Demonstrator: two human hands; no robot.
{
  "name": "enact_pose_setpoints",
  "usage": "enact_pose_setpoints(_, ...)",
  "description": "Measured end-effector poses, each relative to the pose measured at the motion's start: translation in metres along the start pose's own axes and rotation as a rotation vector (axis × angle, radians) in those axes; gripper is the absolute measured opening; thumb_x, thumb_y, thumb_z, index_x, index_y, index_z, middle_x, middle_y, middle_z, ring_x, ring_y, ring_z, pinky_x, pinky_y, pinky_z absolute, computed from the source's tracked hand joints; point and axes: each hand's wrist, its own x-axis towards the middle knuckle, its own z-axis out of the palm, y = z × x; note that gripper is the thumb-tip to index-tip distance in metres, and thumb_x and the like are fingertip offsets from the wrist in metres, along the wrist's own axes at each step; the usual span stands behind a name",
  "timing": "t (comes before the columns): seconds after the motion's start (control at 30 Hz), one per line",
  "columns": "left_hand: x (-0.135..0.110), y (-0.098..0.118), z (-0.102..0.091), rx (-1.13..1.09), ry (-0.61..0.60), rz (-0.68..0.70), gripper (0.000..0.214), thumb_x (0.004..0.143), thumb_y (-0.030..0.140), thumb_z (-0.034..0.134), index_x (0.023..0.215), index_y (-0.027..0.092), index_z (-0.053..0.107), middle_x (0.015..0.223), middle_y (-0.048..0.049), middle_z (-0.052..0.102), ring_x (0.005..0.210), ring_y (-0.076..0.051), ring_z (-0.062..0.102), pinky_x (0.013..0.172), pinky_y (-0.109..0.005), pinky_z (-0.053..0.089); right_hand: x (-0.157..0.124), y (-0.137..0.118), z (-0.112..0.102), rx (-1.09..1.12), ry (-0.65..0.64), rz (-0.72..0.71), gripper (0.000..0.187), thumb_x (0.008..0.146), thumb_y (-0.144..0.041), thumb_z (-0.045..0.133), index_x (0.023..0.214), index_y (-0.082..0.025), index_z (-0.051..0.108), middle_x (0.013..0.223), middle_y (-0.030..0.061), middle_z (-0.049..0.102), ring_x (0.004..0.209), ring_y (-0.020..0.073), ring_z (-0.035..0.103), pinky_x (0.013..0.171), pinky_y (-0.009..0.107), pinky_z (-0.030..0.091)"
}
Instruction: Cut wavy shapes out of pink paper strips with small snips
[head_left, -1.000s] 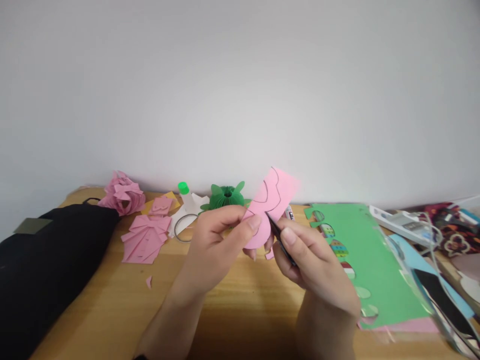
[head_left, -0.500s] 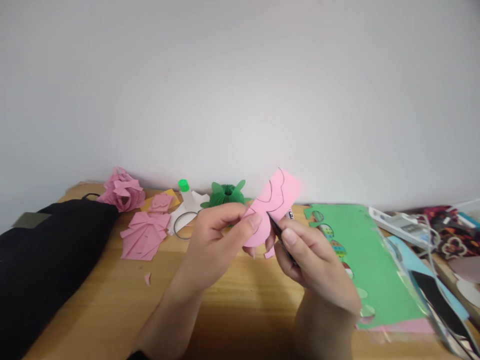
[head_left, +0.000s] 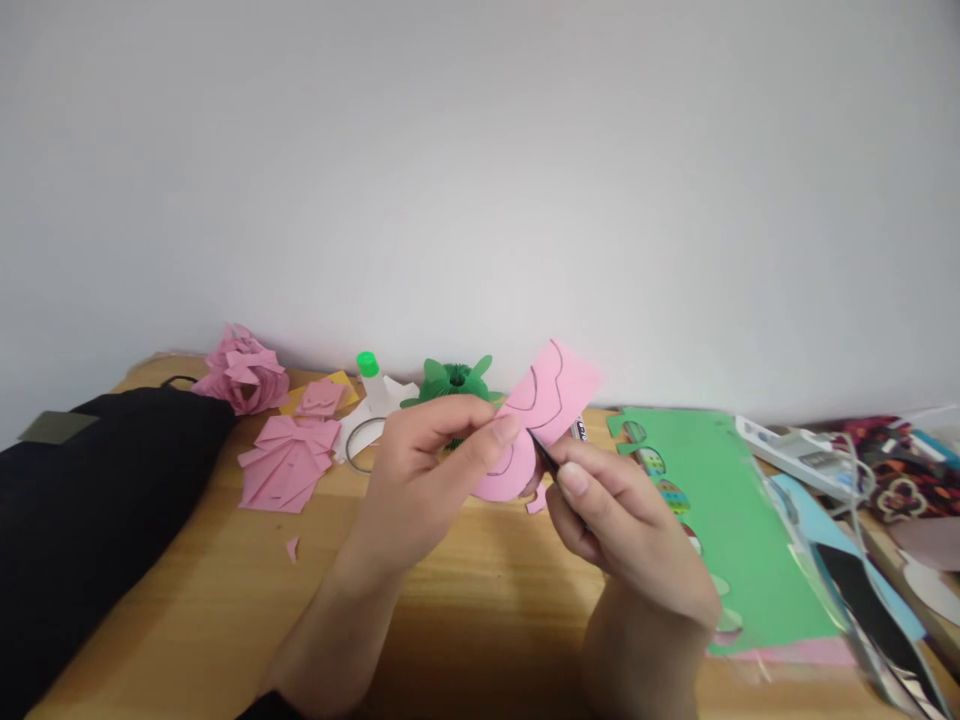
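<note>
A pink paper piece [head_left: 559,390] with dark curved lines drawn on it is pinched between the thumb and fingers of my left hand [head_left: 439,470]. Its lower end is rounded and its upper end is still square-cornered. Black scissors [head_left: 545,455] are in my right hand [head_left: 626,525], their narrow tip at the notch between the paper's rounded and straight parts. My fingers hide the scissors' handles. Below the paper hangs or lies a small pink strip [head_left: 536,498]; which of the two I cannot tell.
Folded pink paper [head_left: 289,465], a pink paper ball [head_left: 241,370], a glue stick [head_left: 367,367] and a green paper figure [head_left: 454,380] stand behind. At left is a black bag [head_left: 97,520]; at right, a green sheet [head_left: 742,530] and a white power strip [head_left: 795,460].
The paper has shifted slightly left and down, and its rounded end has turned out farther left. The scissors' tip has moved slightly left with it. Both hands keep their grip.
</note>
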Motion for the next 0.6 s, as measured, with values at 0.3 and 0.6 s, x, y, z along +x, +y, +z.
enact_pose_setpoints(0.3,0.001,-0.009,0.002,-0.09,0.223,0.04,0.023,0.087,0.031,0.067,0.066,0.022,0.071,0.059,0.0023,0.058,0.058,-0.011,0.051,0.054,-0.023,0.044,0.0,-0.002,0.0,0.019,0.033,0.0,0.028,0.101,-0.041,0.051,0.095,-0.017,0.063,0.048,-0.011,0.031,0.038,0.0059,0.021,0.036,0.02,0.018)
enact_pose_setpoints(0.6,0.007,-0.012,0.005,-0.277,0.282,-0.077,0.013,0.081,0.032,0.073,0.074,0.022,0.073,0.07,0.0003,0.073,0.07,-0.014,0.067,0.068,-0.024,0.055,0.001,-0.001,0.004,0.086,0.079,-0.144,0.032,0.102,-0.042,0.048,0.113,-0.021,0.068,0.048,-0.0107,0.03,0.036,0.0067,0.019,0.034,0.021,0.019)
